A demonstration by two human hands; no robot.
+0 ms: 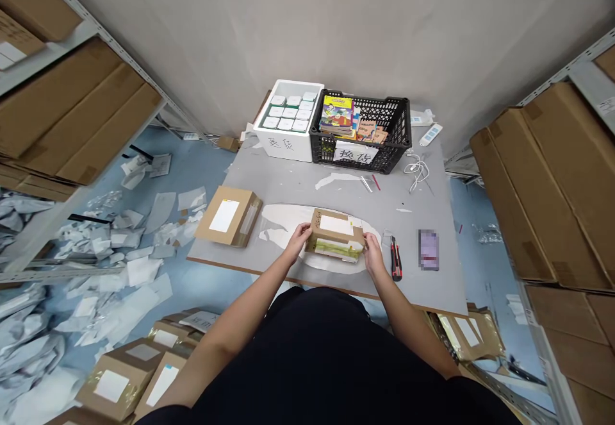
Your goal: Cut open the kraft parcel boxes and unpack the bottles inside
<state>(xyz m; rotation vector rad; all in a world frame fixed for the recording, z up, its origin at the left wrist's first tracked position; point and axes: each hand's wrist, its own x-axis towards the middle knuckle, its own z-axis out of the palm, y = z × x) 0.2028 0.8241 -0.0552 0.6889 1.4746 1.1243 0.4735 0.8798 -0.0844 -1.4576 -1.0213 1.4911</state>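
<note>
Between my two hands is a small cardboard box [337, 234] with a white label on top and greenish tape along its near side. My left hand [300, 240] grips its left end, and my right hand [372, 249] grips its right end. The box is over a worn white patch near the table's front edge. To the right of my right hand lies a black and red utility knife [395, 259]. Another cardboard box [243, 220] with a white label sits on the table to the left.
At the table's [298, 184] back stand a white foam box [283, 143] of small white-topped boxes and a black crate [384, 162] of books. A phone [428, 250] and a white cable [417, 170] lie right. Shelves with cartons flank both sides; paper scraps [120, 284] litter the floor.
</note>
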